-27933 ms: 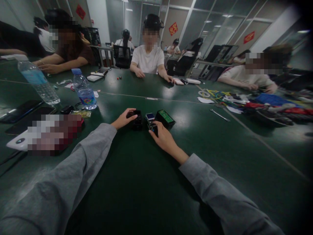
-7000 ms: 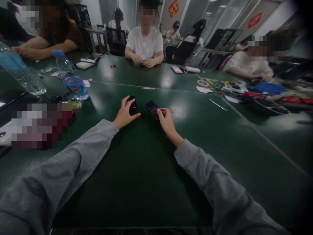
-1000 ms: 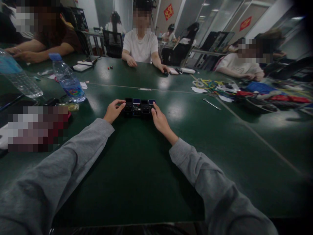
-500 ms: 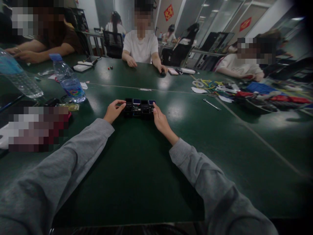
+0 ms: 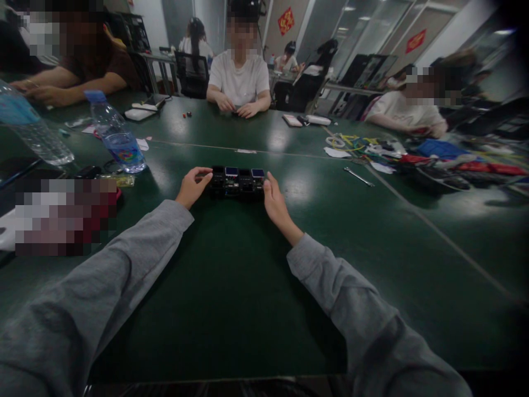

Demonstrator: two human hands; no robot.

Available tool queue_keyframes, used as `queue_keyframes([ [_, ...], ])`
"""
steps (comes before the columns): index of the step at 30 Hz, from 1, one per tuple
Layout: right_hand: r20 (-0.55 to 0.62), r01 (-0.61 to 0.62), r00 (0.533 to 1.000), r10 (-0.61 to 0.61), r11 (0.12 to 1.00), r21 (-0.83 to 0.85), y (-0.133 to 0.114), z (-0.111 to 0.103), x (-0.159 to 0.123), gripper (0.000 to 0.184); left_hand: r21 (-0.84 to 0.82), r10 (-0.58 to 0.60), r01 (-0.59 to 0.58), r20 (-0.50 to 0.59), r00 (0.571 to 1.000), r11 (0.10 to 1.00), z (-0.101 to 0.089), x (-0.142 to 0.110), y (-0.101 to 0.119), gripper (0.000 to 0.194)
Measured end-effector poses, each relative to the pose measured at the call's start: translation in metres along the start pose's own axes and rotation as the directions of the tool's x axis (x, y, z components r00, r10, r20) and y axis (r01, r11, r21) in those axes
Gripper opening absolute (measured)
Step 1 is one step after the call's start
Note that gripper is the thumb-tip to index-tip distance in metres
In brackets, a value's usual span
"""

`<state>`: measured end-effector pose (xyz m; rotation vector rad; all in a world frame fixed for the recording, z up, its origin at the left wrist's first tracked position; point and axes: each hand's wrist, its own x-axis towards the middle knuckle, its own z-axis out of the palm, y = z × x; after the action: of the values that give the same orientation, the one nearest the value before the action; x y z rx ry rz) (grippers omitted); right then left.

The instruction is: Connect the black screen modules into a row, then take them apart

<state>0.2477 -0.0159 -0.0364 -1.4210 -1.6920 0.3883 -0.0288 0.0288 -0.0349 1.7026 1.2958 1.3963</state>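
A row of small black electronic modules with little blue screens lies on the dark green table in front of me. My left hand touches the row's left end, fingers curled round it. At the right end, my right hand rests with its fingers pressed together against the last module. Both arms wear grey sleeves.
Two water bottles stand at the left, with phones and a small yellow packet near them. A metal tool and a heap of coloured wires and parts lie at the right. Other people sit round the table's far side.
My right hand has shifted slightly to the right along the row's end. The person opposite has drawn both hands together in front of them. The modules have stayed in place.
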Motion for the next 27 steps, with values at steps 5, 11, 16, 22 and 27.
queue_keyframes([
  [5, -0.171, -0.118, 0.976, 0.136, 0.987, 0.111, 0.016, 0.003, 0.003, 0.057, -0.023, -0.016, 0.014, -0.103, 0.995, 1.000, 0.000, 0.003, -0.008, 0.025],
  [11, -0.138, -0.040, 0.989, 0.056, 0.992, 0.118, 0.008, -0.001, 0.002, 0.052, -0.007, -0.017, 0.016, -0.076, 0.997, 1.000, 0.000, 0.003, -0.006, 0.022],
  [16, -0.127, -0.028, 0.991, 0.045, 0.991, 0.128, 0.006, -0.002, 0.002, 0.051, 0.014, -0.009, 0.010, -0.120, 0.993, 1.000, 0.000, 0.002, -0.003, 0.021],
  [22, -0.172, 0.008, 0.985, 0.030, 0.976, 0.219, 0.011, 0.002, 0.003, 0.045, 0.006, -0.014, 0.015, -0.141, 0.990, 1.000, 0.000, 0.002, -0.001, 0.022],
  [27, -0.158, 0.021, 0.987, 0.012, 0.979, 0.205, 0.010, 0.001, 0.003, 0.040, -0.015, -0.008, 0.006, -0.130, 0.992, 1.000, 0.000, 0.001, -0.002, 0.020],
])
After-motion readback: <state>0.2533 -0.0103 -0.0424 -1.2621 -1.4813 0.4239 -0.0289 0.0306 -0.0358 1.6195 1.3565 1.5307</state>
